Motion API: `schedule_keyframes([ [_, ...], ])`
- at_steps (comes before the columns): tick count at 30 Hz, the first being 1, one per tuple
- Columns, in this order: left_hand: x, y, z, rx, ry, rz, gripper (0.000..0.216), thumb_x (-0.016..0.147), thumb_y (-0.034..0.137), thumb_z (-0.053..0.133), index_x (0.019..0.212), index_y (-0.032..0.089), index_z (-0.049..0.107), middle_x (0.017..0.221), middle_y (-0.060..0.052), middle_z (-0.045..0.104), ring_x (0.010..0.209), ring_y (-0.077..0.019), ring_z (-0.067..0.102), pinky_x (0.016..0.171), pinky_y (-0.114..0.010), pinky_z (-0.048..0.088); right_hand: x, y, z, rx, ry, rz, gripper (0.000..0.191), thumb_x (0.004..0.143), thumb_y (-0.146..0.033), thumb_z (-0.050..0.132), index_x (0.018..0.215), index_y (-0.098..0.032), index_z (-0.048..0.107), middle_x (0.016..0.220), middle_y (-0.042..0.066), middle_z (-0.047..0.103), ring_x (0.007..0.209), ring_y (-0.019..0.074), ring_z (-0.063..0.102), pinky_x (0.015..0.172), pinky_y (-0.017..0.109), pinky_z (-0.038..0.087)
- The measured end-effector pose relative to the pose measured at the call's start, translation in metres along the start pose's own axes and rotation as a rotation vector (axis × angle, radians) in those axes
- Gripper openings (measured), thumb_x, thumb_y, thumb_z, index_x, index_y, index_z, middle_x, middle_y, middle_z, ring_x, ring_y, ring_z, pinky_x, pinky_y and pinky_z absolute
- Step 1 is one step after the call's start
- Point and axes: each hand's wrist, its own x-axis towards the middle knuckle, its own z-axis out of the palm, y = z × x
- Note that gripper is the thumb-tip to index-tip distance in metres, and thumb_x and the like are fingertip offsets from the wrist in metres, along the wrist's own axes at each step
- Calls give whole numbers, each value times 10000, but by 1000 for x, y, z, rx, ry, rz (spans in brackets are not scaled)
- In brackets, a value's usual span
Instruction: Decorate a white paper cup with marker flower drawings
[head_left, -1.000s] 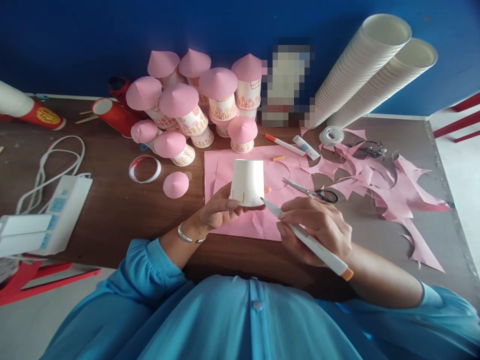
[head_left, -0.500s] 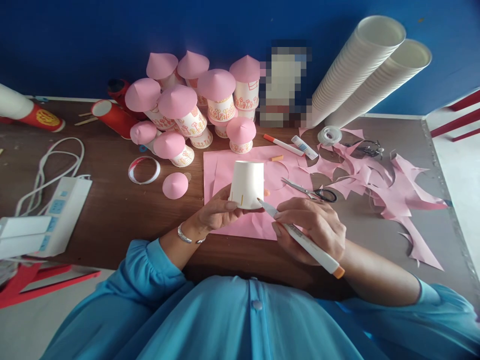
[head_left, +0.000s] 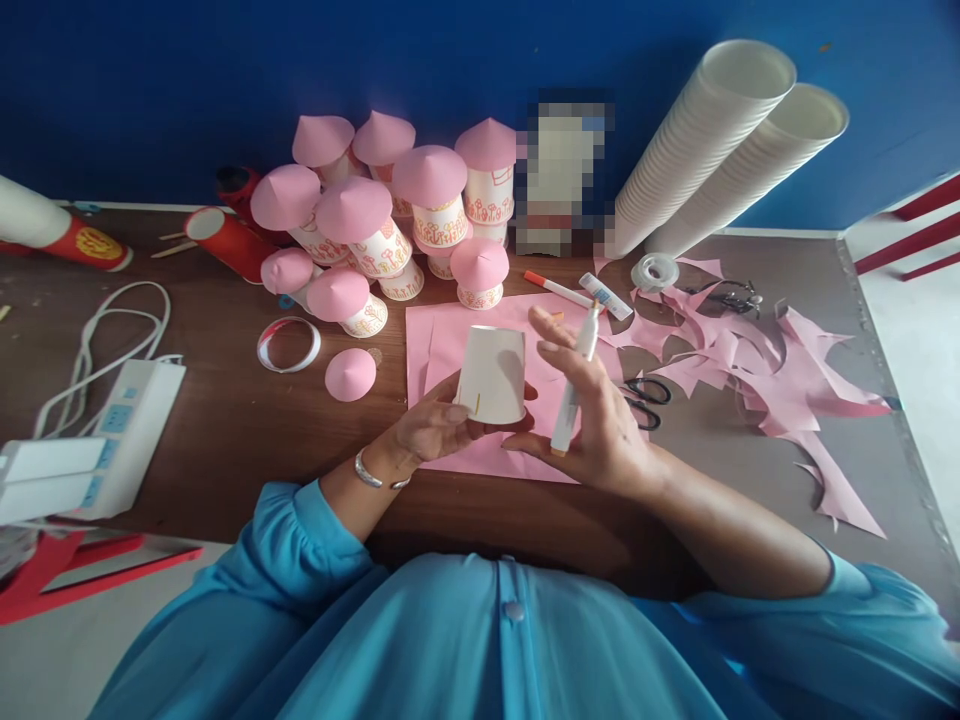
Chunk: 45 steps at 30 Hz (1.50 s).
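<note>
Low in front of me, my left hand (head_left: 435, 425) grips a white paper cup (head_left: 491, 372), upside down with its wide rim at the bottom. One short yellowish-brown line shows near that rim. To the cup's right, my right hand (head_left: 600, 415) has its fingers stretched upward and its thumb out toward the cup. Tucked in that hand is a white marker (head_left: 573, 395), uncapped tip pointing up, clear of the cup. Beneath both hands lie pink paper sheets (head_left: 442, 340). Black-handled scissors (head_left: 646, 392) are partly covered by my right hand.
Several decorated cups with pink cone roofs (head_left: 429, 175) stand behind. A loose pink cone (head_left: 350, 374) and tape roll (head_left: 289, 345) lie left. Tall cup stacks (head_left: 697, 150), a glue stick (head_left: 604, 296) and pink scraps (head_left: 802, 370) are right. A power strip (head_left: 139, 435) sits far left.
My right hand has pulled the marker off the cup and swung it tip-up, fingers extending. The cup has turned slightly in my left hand, with one line now visible instead of two.
</note>
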Motion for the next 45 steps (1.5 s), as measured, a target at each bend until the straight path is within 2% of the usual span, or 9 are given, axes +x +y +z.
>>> schedule_keyframes([
  [5,1,-5,1,33,3,55,564,773,475,866,1262,233,722,1178,-128,778,1125,-354,752,1000,-525,578,-2,5,0,-99,2,-43,717,968,-247,753,1582,-205,387,1547,243,609,1482,366,585,1146,619,562],
  [9,5,-6,2,210,79,161,652,765,409,912,1359,257,691,1251,-105,750,1203,-327,690,1028,-465,558,-5,6,-2,-256,-30,-73,700,989,-197,690,1611,-230,371,1545,221,623,1483,380,578,1134,631,553],
  [14,8,-10,1,270,174,173,616,771,374,928,1335,253,710,1251,-86,749,1194,-305,673,1040,-449,537,-2,3,-6,-291,-33,-79,727,1020,-266,681,1654,-232,327,1538,218,627,1451,389,603,1101,619,580],
  [16,9,-11,1,202,188,190,581,772,370,929,1308,263,733,1243,-70,759,1191,-283,681,1056,-431,530,-1,0,-11,-262,28,-117,709,1030,-310,679,1654,-223,353,1387,196,718,1289,364,709,999,561,639],
  [18,9,-10,3,148,173,200,535,779,368,923,1276,268,753,1205,-59,774,1169,-267,699,1061,-419,528,-1,-5,-15,-244,93,-200,561,1077,-329,599,1600,-175,470,1014,121,779,927,278,770,756,416,663],
  [21,10,-7,6,143,143,187,462,809,383,895,1229,242,762,1156,-71,788,1160,-281,715,1064,-437,523,-2,-14,-17,-242,131,-289,411,1131,-391,476,1391,-136,666,702,9,603,597,160,609,516,281,528],
  [27,10,-6,7,190,165,195,472,804,422,888,1199,216,732,1184,-89,770,1156,-286,690,1019,-429,520,-4,-24,-5,-147,69,-265,164,957,-87,649,1120,-103,644,761,32,682,636,153,667,545,275,582],
  [37,9,-9,6,249,172,199,514,809,417,893,1251,245,695,1124,-52,734,1031,-225,654,940,-364,502,-6,-21,-1,-222,87,-255,122,930,-95,663,1033,-152,637,731,23,706,604,162,698,524,278,601],
  [45,8,-10,5,250,181,187,476,800,405,908,1212,255,722,1189,-60,724,1095,-236,647,991,-386,513,-6,-21,-1,-257,82,-267,102,942,-89,661,1032,-129,636,721,36,712,594,164,699,521,283,601],
])
